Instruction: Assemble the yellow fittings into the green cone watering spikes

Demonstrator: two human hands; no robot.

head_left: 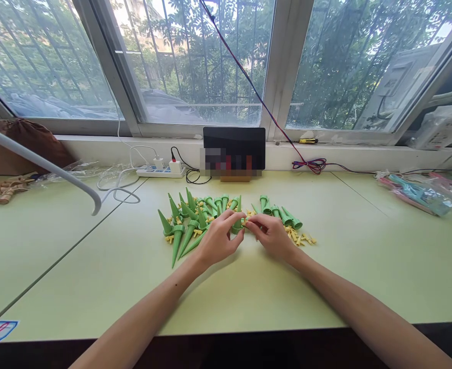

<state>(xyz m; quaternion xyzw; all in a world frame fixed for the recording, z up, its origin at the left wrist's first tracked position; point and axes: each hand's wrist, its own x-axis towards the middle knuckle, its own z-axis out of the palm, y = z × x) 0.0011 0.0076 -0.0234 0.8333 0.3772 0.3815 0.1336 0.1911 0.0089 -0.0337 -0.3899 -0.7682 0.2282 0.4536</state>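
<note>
In the head view, my left hand [222, 236] has its fingers closed around a green plant watering spike [237, 225], which stands point up. My right hand [274, 236] pinches a small yellow valve [244, 221] against the side of that spike's cap; whether it is seated in the cap is hidden by the fingers. Several more green spikes [177, 241] lie or stand to the left and behind my hands, some with yellow valves fitted. On the right are other green spikes [285, 216] and a small heap of loose yellow valves [295, 236].
A tablet [233, 146] stands at the back against the sill. Left of it lies a white power strip [160, 170] with cables. A white curved arm [49, 161] crosses the left. Wooden pieces [13, 188] lie far left, plastic-wrapped items [418, 192] far right.
</note>
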